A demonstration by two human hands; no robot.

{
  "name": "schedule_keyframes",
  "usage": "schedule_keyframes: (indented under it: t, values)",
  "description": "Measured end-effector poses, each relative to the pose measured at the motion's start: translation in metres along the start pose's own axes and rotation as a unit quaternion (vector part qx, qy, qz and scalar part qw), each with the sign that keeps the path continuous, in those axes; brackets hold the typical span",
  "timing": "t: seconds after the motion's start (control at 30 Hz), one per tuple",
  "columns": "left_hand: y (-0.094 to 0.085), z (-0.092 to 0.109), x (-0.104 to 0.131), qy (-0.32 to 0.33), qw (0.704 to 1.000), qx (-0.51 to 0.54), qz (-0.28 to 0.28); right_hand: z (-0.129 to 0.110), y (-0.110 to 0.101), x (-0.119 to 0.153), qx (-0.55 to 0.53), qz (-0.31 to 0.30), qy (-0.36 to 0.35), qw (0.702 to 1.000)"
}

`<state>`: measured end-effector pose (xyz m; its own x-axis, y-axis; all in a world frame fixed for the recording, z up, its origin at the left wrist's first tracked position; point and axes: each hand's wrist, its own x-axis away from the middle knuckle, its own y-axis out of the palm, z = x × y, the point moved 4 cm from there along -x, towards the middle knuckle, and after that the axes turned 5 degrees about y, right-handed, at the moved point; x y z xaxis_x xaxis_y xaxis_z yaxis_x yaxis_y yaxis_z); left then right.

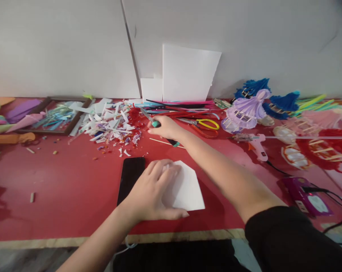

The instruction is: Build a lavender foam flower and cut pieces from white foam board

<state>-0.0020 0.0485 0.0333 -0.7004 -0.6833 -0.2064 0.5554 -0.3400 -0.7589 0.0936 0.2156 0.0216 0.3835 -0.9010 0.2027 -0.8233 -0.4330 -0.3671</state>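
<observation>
My left hand [150, 192] lies over a white sheet of board [188, 187] with its fingers spread and its thumb along the near edge. Under and beside that wrist is a black phone [130, 175], partly covered. Further up the table, my right hand [165, 128] is closed round a utility knife [156, 123] with teal and black parts. Its blade points up and left, toward a heap of white scraps [108, 117]. A thin wooden stick [159, 141] lies just below the right hand.
Yellow-handled pliers [207, 124] and colored pipe cleaners [185, 105] lie behind my right hand. A pink glue gun [258, 146], a purple power box [308, 196] and fuzzy doll-like crafts [246, 109] are at right. White boards [189, 73] lean on the wall. A framed tray [66, 130] is left.
</observation>
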Motion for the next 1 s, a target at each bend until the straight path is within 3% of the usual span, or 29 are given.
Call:
schedule_keyframes:
  t: [0.1, 0.3, 0.4, 0.63, 0.77, 1.0]
  values:
    - [0.019, 0.000, -0.006, -0.022, 0.987, -0.149, -0.058, 0.027, -0.016, 0.019, 0.160, 0.002, 0.012, 0.987]
    - [0.056, 0.001, -0.023, -0.026, 0.972, -0.225, -0.066, 0.066, -0.031, 0.058, 0.349, 0.023, 0.030, 0.936]
    - [0.058, 0.001, -0.027, -0.021, 0.966, -0.245, -0.074, 0.078, -0.044, 0.069, 0.394, 0.055, 0.051, 0.916]
    - [0.043, -0.001, -0.024, -0.041, 0.957, -0.276, -0.080, 0.090, -0.088, 0.090, 0.435, 0.163, 0.115, 0.878]
    - [0.039, -0.003, -0.023, -0.069, 0.950, -0.295, -0.075, 0.084, -0.092, 0.109, 0.404, 0.212, 0.116, 0.882]
    - [0.033, 0.006, -0.016, -0.136, 0.925, -0.347, -0.071, 0.079, -0.072, 0.155, 0.285, 0.178, 0.126, 0.933]
